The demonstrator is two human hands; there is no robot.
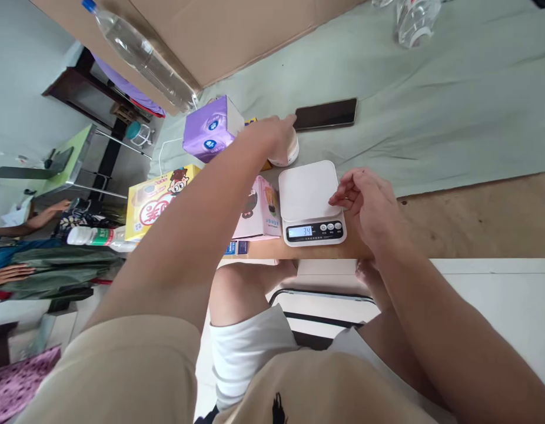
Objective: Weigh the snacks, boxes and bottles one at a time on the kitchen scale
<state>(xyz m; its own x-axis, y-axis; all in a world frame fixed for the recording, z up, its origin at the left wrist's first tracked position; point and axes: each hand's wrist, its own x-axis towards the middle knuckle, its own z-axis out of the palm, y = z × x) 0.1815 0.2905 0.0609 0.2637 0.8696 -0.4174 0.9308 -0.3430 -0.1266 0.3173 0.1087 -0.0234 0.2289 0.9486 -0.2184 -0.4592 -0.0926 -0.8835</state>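
Observation:
A white kitchen scale (308, 191) sits at the table's near edge, its platform bare and its display reading what looks like 34. My left hand (275, 138) is closed over a white round container (290, 154) behind the scale; the fingers partly hide it. At the scale's right edge, my right hand (365, 197) hovers with loosely curled fingers and nothing visible in them. A dark phone (326, 114) lies beyond the left hand. Left of the scale stands a pink box (266, 209), partly covered by my left forearm.
A purple tissue pack (208, 131), a yellow box (155, 197) and a white-capped bottle (98, 237) stand on the left. An empty plastic bottle (144, 56) leans by the cardboard (237, 35). Another clear bottle (416, 23) lies at the back. Another person's hands (12, 274) show far left.

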